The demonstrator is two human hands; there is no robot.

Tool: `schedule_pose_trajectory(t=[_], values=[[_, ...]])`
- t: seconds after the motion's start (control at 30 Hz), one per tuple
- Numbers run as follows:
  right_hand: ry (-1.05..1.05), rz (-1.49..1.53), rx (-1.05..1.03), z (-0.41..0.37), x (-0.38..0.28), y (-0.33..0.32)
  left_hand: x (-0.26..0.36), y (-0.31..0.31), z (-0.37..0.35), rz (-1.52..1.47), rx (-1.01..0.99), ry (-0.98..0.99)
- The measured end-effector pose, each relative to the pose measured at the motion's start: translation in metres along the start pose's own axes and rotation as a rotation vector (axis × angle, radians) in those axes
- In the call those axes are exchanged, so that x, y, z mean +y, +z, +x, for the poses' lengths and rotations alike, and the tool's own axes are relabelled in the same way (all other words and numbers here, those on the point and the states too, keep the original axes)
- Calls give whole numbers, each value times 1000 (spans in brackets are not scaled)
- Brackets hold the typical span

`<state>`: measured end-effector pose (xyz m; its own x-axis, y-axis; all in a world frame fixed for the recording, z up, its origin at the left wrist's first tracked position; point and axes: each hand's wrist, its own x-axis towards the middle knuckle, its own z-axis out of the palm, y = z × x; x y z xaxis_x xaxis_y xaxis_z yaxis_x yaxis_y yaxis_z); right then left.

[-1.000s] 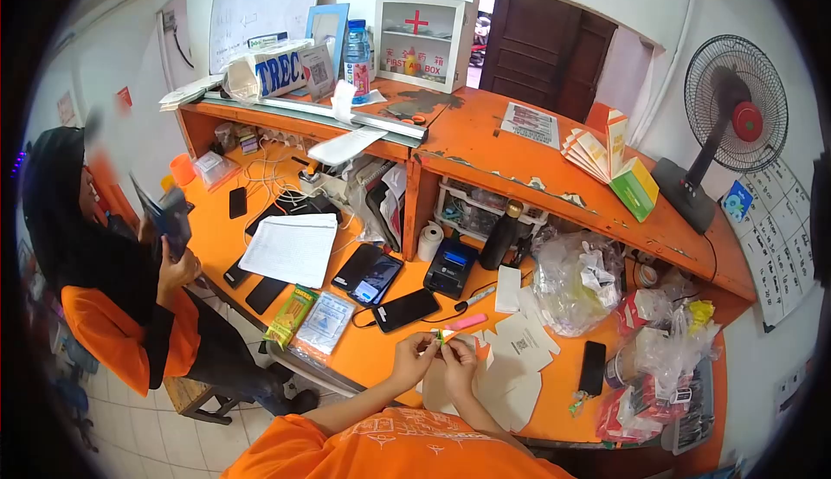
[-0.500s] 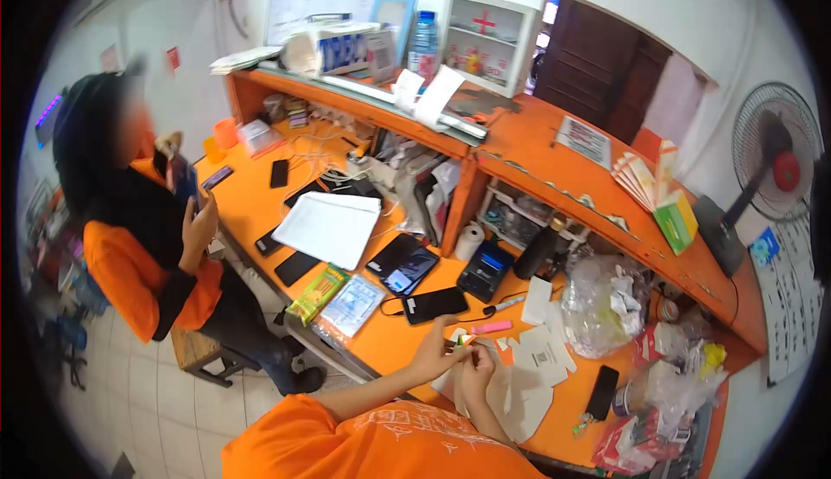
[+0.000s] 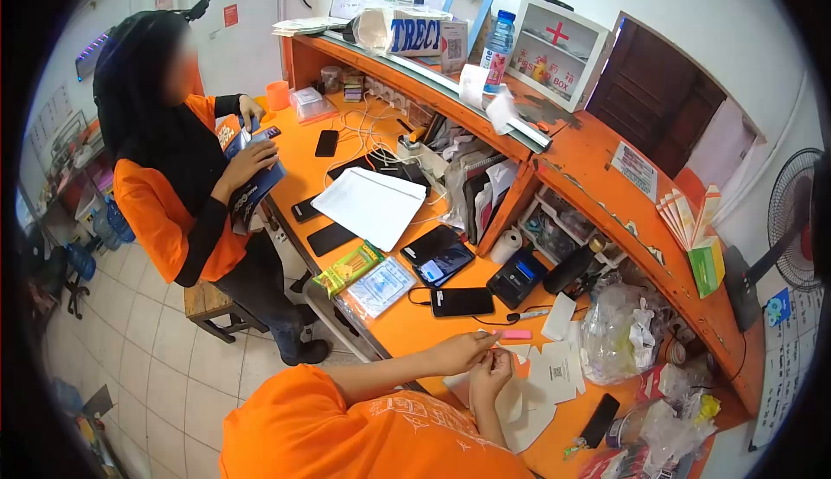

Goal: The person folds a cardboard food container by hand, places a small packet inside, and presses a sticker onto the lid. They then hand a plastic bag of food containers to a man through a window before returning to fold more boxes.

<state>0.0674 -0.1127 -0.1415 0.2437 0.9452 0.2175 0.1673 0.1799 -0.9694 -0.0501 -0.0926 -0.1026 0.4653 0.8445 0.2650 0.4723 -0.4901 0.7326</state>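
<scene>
My left hand (image 3: 460, 354) and my right hand (image 3: 490, 380) meet close together over the front of the orange desk. The fingers of both are pinched around something small that I cannot make out. Beneath them lie white cut paper pieces (image 3: 554, 377), one with a printed square code. A small pink stick-like object (image 3: 517, 334) rests just beyond my fingertips. Farther back, a black phone (image 3: 462, 302) lies flat with a cable at its left end. A dark handheld terminal (image 3: 517, 277) with a lit screen is behind it.
A co-worker (image 3: 177, 202) stands at left, both hands on a dark blue packet (image 3: 257, 176). Snack packs (image 3: 350, 270), phones and a white paper stack (image 3: 370, 205) cover the desk. Clear plastic bags (image 3: 619, 327) and another phone (image 3: 600, 420) are at right, below the raised shelf (image 3: 606, 176).
My view has shifted left, so the scene sits farther right. My hands remain pinched together. The co-worker has lowered the dark blue packet and brought both hands onto it.
</scene>
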Motion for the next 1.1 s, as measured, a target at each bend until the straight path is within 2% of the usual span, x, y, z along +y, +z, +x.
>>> schedule_pose_trajectory(t=[0.03, 0.17, 0.23, 0.27, 0.3, 0.37, 0.4, 0.43, 0.5, 0.57, 0.63, 0.7, 0.77, 0.83, 0.9, 0.93, 0.97, 1.03, 1.07, 1.1], values=[[68, 39, -4, 1, -4, -1, 2, 1, 2, 3, -8, 1], [6, -126, -88, 17, 17, -11, -7, 16, 17, 153, 46, 12], [-129, -97, -281, 22, 5, -11, -15, 15, 26, 153, 41, -91], [-169, -172, -329, 18, -13, -14, -37, 25, 32, 186, 186, -26], [-172, -174, -324, 14, -21, -19, -37, 21, 36, 185, 185, -20], [-479, -430, -381, 6, -28, -29, -37, 0, 45, 208, 209, -157], [-703, -504, -176, 2, -33, -29, -29, -14, 46, 207, 229, -185], [-705, -503, -176, 4, -43, -29, -33, -19, 46, 209, 230, -185], [-668, -802, 365, 8, -63, -25, -45, -20, 45, 184, 262, -118], [-628, -705, 332, 17, -35, -31, -43, -24, 43, 72, 222, -152], [-292, -417, 38, 14, -26, -35, -27, -34, 38, -128, 115, -294], [-248, -358, 38, 10, -24, -33, -33, -26, 33, -118, 74, -286], [-280, -341, 3, 10, -22, -32, -27, -15, 28, 435, 517, 14], [-289, -345, 39, 12, -15, -33, -8, -20, 22, 373, 529, 2], [-294, -347, 74, 11, -11, -30, 2, -8, 16, -24, 519, -208], [-260, -249, 65, 11, -10, -28, 3, -1, 16, -177, 501, -279], [-226, -152, 56, 11, -10, -26, -1, 3, 14, -178, 500, -281], [-241, -182, 31, 9, -13, -28, -12, 13, 13, -644, 345, -366], [-257, -209, 7, 10, -15, -28, -16, 21, 13, -594, 430, -320], [-258, -210, 6, 11, -11, -28, -13, 20, 12, -595, 431, -319]])
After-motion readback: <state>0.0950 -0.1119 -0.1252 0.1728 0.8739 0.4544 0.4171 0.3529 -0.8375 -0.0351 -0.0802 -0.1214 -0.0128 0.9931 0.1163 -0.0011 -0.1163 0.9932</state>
